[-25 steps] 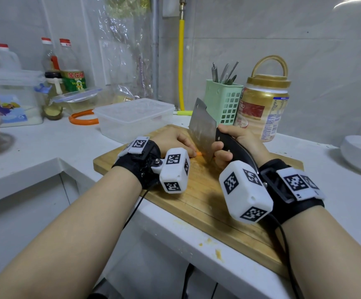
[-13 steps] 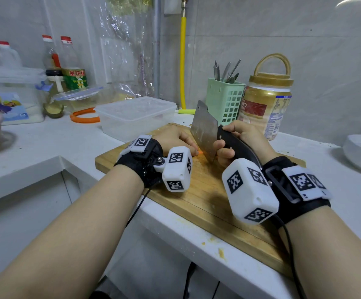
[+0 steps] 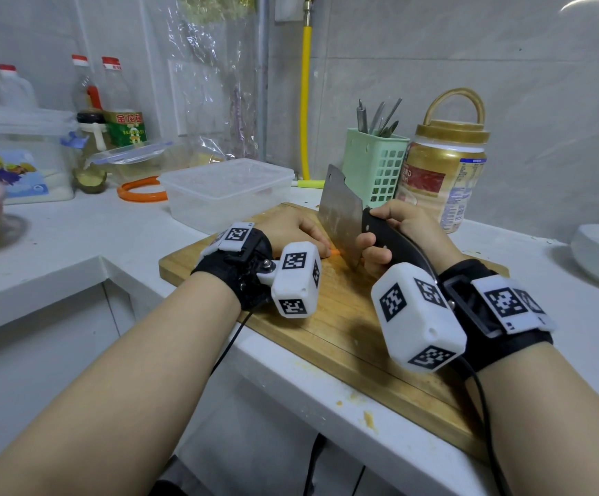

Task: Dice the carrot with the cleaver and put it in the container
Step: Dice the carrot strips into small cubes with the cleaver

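Two hands at work: both over the wooden rectangular cutting board [image 3: 344, 327], which lies on the white table [image 3: 58, 245].
Right hand [image 3: 394, 234]: fingers clenched round the black handle of the broad steel cleaver [image 3: 339, 216]; blade upright, its edge down at the board.
Left hand [image 3: 292, 229]: knuckles up, resting on the board just beside the flat of the blade; its fingers are curled down onto the carrot, though the tips are hidden behind the white marker block on the wrist.
Orange carrot [image 3: 334, 251]: only a small sliver shows, between the left fingers and the blade; how much is left uncut cannot be told.
Clear lidless plastic container [image 3: 226, 195]: at the far left corner of the board, close by; no carrot visible inside.
Stage, judged: dicing under way, transfer not begun.
Hazard 1: left fingertips sit almost against the blade; a stroke that drifts left, or a carrot that rolls, could nick them.
Hazard 2: the remaining piece looks short, so the hold on it is probably poor; it may squirt out from under the edge.
Hazard 3: dice could scatter off the near edge of the board, where scraps already lie on the table.
Hazard 4: the bulky wrist blocks hide the cut from above, so the edge is likely placed partly by feel.
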